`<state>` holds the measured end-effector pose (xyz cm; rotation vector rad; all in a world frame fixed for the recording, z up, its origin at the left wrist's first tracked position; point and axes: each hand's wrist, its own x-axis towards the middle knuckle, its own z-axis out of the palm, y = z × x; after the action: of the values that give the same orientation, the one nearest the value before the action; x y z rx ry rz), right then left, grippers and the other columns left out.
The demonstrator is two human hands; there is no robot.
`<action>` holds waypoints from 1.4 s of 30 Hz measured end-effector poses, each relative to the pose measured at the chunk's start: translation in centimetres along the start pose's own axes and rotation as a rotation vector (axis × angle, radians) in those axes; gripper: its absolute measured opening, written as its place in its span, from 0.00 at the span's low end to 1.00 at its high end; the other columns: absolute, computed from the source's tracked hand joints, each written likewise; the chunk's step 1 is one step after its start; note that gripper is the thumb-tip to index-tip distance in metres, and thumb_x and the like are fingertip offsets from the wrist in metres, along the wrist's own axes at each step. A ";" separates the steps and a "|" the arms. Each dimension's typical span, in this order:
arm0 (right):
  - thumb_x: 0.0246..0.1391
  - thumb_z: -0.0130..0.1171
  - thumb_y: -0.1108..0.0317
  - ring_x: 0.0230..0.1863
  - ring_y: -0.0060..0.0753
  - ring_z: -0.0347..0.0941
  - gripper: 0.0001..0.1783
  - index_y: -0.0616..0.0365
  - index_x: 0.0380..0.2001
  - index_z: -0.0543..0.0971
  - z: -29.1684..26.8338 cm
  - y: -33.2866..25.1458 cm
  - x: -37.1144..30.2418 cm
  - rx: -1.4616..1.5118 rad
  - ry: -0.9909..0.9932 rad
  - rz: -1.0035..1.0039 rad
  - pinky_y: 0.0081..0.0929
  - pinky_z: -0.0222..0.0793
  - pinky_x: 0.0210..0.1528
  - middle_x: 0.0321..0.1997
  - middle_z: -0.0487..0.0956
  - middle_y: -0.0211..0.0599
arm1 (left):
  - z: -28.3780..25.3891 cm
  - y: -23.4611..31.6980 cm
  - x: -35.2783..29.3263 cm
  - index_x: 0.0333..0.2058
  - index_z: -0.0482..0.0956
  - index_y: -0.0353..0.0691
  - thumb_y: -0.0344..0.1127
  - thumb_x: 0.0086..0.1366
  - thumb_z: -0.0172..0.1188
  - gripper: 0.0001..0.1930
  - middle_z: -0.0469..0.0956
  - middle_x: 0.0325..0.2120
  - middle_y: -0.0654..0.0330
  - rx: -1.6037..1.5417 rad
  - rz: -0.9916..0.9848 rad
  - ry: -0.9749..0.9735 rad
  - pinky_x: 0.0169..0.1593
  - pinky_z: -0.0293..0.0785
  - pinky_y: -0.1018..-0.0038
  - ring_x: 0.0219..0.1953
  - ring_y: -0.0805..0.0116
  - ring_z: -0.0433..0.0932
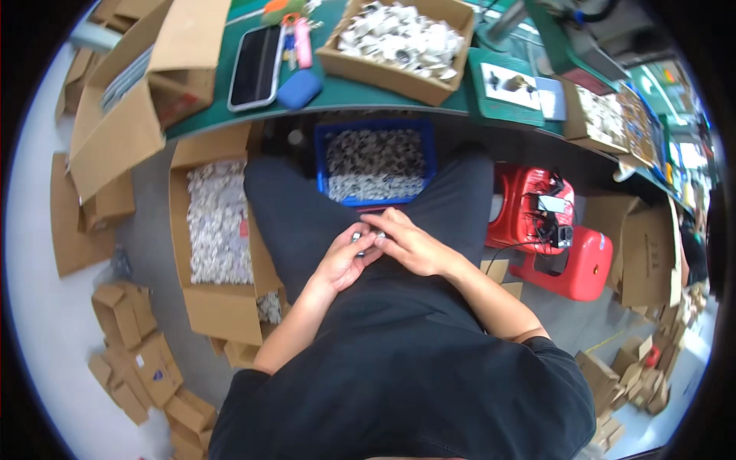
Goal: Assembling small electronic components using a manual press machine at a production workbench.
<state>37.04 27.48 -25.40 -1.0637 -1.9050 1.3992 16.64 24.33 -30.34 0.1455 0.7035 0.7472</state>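
Note:
My left hand (343,261) and my right hand (410,244) meet over my lap, above my dark trousers. Both pinch a small silvery-white part (366,239) between their fingertips; most of it is hidden by the fingers. Just beyond my knees stands a blue crate (429,157) full of small black-and-white parts. A long open cardboard box (222,307) packed with small white parts lies on the floor at my left.
A green table (345,92) ahead carries a cardboard box of white parts (402,38), a dark tablet (257,65) and a blue pouch (299,88). Red stools (571,261) stand at my right. Small cardboard boxes (138,360) litter the floor at the left.

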 end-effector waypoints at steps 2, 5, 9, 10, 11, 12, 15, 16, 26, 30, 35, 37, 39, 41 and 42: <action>0.60 0.63 0.69 0.44 0.37 0.72 0.22 0.62 0.57 0.75 -0.8 -0.5 0.1 0.141 -0.019 0.128 0.30 0.70 0.47 0.44 0.73 0.42 | 0.0 0.4 0.4 0.41 0.72 0.43 0.31 0.69 0.62 0.07 0.78 0.43 0.61 -0.023 0.011 0.006 0.57 0.80 0.70 0.47 0.71 0.80; 0.57 0.66 0.70 0.40 0.33 0.75 0.19 0.62 0.52 0.79 -1.6 0.3 0.1 0.344 0.113 0.122 0.28 0.72 0.43 0.44 0.74 0.41 | 0.5 2.2 1.1 0.41 0.71 0.43 0.30 0.69 0.62 0.07 0.78 0.41 0.60 -0.012 -0.008 -0.014 0.55 0.81 0.72 0.46 0.70 0.81; 0.49 0.73 0.73 0.34 0.29 0.77 0.16 0.60 0.43 0.84 -7.0 -2.2 0.8 0.044 0.378 -0.072 0.26 0.74 0.37 0.39 0.77 0.39 | 0.1 4.7 0.7 0.41 0.72 0.42 0.29 0.69 0.62 0.07 0.80 0.40 0.59 0.056 -0.069 -0.015 0.52 0.83 0.75 0.45 0.67 0.83; 0.48 0.74 0.72 0.34 0.28 0.78 0.17 0.60 0.42 0.84 -10.0 -3.3 0.9 -0.167 0.429 -0.154 0.27 0.74 0.37 0.37 0.78 0.38 | -0.3 5.0 0.3 0.41 0.72 0.41 0.29 0.69 0.62 0.07 0.80 0.40 0.58 0.098 -0.090 0.009 0.51 0.84 0.75 0.45 0.66 0.83; 0.47 0.75 0.71 0.34 0.28 0.78 0.17 0.59 0.42 0.84 -13.2 -4.1 1.0 -0.379 0.476 -0.235 0.27 0.75 0.37 0.35 0.79 0.38 | -0.7 5.1 -0.1 0.41 0.72 0.41 0.28 0.68 0.63 0.07 0.80 0.40 0.57 0.138 -0.110 0.034 0.49 0.84 0.76 0.45 0.66 0.83; 0.46 0.75 0.71 0.33 0.29 0.78 0.17 0.60 0.41 0.84 -16.4 -4.6 1.1 -0.473 0.570 -0.265 0.27 0.74 0.36 0.34 0.80 0.38 | -1.6 4.4 0.0 0.41 0.72 0.41 0.28 0.68 0.63 0.07 0.80 0.40 0.57 0.144 -0.109 0.013 0.49 0.84 0.76 0.45 0.66 0.83; 0.46 0.76 0.69 0.32 0.30 0.78 0.17 0.61 0.40 0.85 -21.6 -5.1 1.9 -0.566 0.717 -0.205 0.27 0.74 0.36 0.35 0.81 0.40 | -3.7 3.1 0.0 0.44 0.74 0.39 0.29 0.68 0.63 0.09 0.80 0.40 0.56 0.127 -0.172 0.100 0.48 0.85 0.76 0.45 0.64 0.84; 0.46 0.76 0.67 0.32 0.31 0.78 0.17 0.63 0.39 0.85 -23.0 -5.3 2.2 -0.561 0.750 -0.113 0.27 0.74 0.36 0.36 0.81 0.41 | -2.7 2.9 -0.1 0.45 0.74 0.38 0.29 0.68 0.63 0.10 0.80 0.40 0.56 0.125 -0.176 0.121 0.48 0.85 0.76 0.44 0.63 0.84; 0.47 0.76 0.62 0.32 0.30 0.77 0.20 0.66 0.39 0.84 -27.3 -4.7 4.1 -0.516 0.724 0.217 0.30 0.74 0.39 0.39 0.84 0.44 | -1.0 0.5 5.6 0.48 0.75 0.35 0.31 0.69 0.63 0.12 0.79 0.40 0.55 0.175 -0.085 0.206 0.49 0.85 0.75 0.44 0.62 0.83; 0.47 0.75 0.62 0.34 0.31 0.78 0.22 0.66 0.41 0.83 -27.4 -4.0 4.6 -0.519 0.788 -0.006 0.31 0.73 0.40 0.35 0.84 0.43 | -1.3 1.2 6.5 0.47 0.75 0.35 0.31 0.69 0.63 0.11 0.79 0.41 0.54 0.236 -0.093 0.215 0.49 0.85 0.75 0.45 0.62 0.83; 0.54 0.68 0.68 0.42 0.45 0.80 0.14 0.63 0.42 0.82 -27.1 -5.3 2.3 -0.347 0.815 0.181 0.33 0.75 0.45 0.41 0.82 0.49 | -0.4 1.3 7.4 0.45 0.76 0.35 0.32 0.69 0.63 0.10 0.78 0.41 0.54 0.193 -0.072 0.260 0.49 0.85 0.75 0.44 0.62 0.83; 0.54 0.64 0.72 0.45 0.47 0.80 0.10 0.62 0.40 0.83 -30.7 -4.5 0.1 -0.489 1.018 0.105 0.33 0.75 0.48 0.43 0.81 0.48 | 0.3 1.4 8.0 0.44 0.76 0.35 0.32 0.69 0.63 0.09 0.78 0.41 0.54 0.218 -0.091 0.214 0.48 0.85 0.75 0.45 0.62 0.83; 0.53 0.61 0.75 0.48 0.47 0.79 0.11 0.61 0.40 0.84 -36.8 -1.4 -3.7 -0.861 0.974 0.146 0.35 0.74 0.51 0.46 0.81 0.46 | 0.4 0.7 7.8 0.44 0.76 0.35 0.32 0.69 0.63 0.09 0.78 0.41 0.54 0.230 -0.100 0.185 0.48 0.85 0.75 0.45 0.63 0.83; 0.52 0.60 0.75 0.50 0.47 0.79 0.12 0.60 0.41 0.84 -39.8 -0.6 -4.9 -1.020 0.855 0.202 0.35 0.74 0.53 0.48 0.81 0.44 | -0.4 0.4 6.8 0.45 0.74 0.35 0.31 0.69 0.63 0.10 0.78 0.40 0.55 0.223 -0.101 0.188 0.46 0.85 0.76 0.44 0.62 0.83; 0.51 0.60 0.76 0.51 0.47 0.78 0.14 0.60 0.42 0.84 -40.3 -0.3 -4.4 -1.063 0.739 0.249 0.37 0.73 0.54 0.49 0.80 0.44 | -0.8 0.5 6.2 0.46 0.73 0.36 0.30 0.69 0.63 0.11 0.78 0.40 0.56 0.218 -0.096 0.198 0.46 0.86 0.77 0.43 0.62 0.83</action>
<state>71.38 44.69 -12.40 -1.9722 -1.8900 -0.1203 19.07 28.69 -34.12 0.2364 0.9744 0.5965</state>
